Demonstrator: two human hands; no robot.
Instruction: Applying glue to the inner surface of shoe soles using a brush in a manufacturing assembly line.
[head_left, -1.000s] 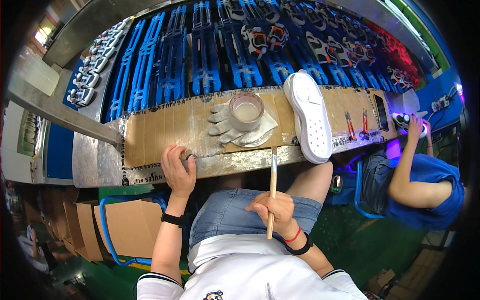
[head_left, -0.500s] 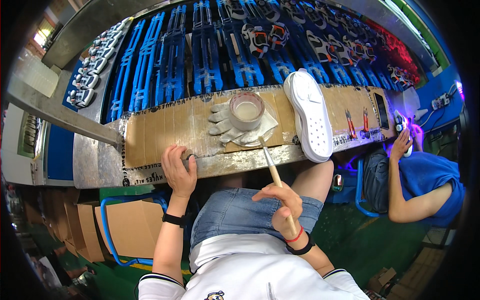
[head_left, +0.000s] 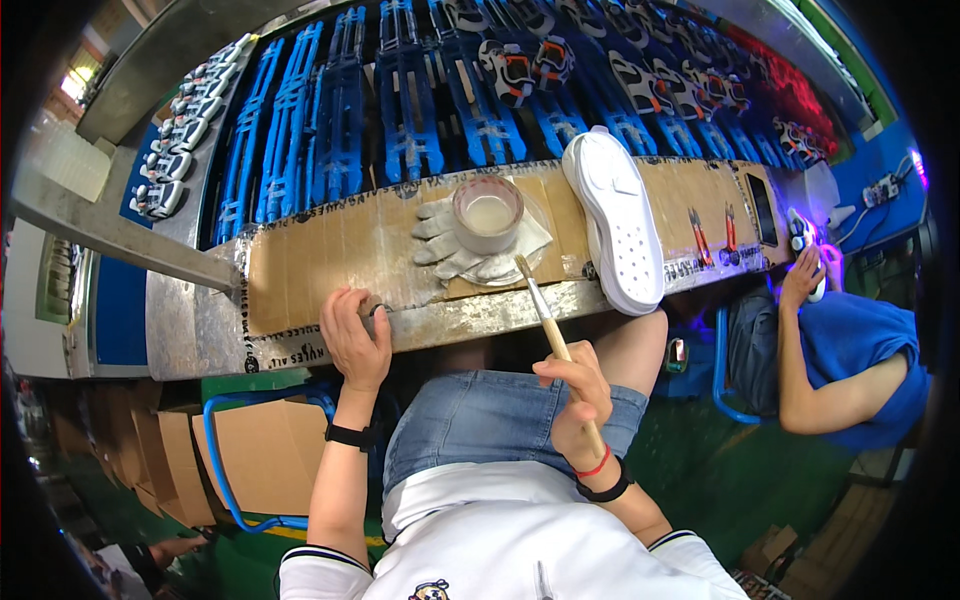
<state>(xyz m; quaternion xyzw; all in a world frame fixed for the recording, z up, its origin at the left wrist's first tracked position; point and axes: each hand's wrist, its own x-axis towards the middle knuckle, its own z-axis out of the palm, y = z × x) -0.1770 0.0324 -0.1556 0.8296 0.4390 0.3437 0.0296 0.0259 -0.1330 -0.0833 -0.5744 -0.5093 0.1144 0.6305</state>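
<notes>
My right hand (head_left: 580, 390) is closed around the wooden handle of a paintbrush (head_left: 545, 318). The brush points up and away, its bristles just by the near right side of a white knit glove (head_left: 433, 236). On that glove stands a round, tape-wrapped pot (head_left: 487, 238) with pale liquid inside. To the right of the pot lies a white shoe sole (head_left: 628, 230), dotted with small holes at its near end. My left hand (head_left: 357, 340) lies on the bench's front edge, fingers stretched out; a small dark thing beside its thumb is unclear.
Cardboard (head_left: 330, 270) covers the bench. Red-handled pliers (head_left: 698, 238) and a phone (head_left: 761, 210) lie at right. Beyond run blue racks (head_left: 405, 120) carrying shoe parts; more shoes (head_left: 185, 130) line the left. A co-worker (head_left: 850, 360) in blue sits at right; a blue-framed chair (head_left: 215, 440) stands at left.
My right hand and the brush have shifted slightly right and toward the sole. My left hand stays on the bench edge. The whole view has moved a little.
</notes>
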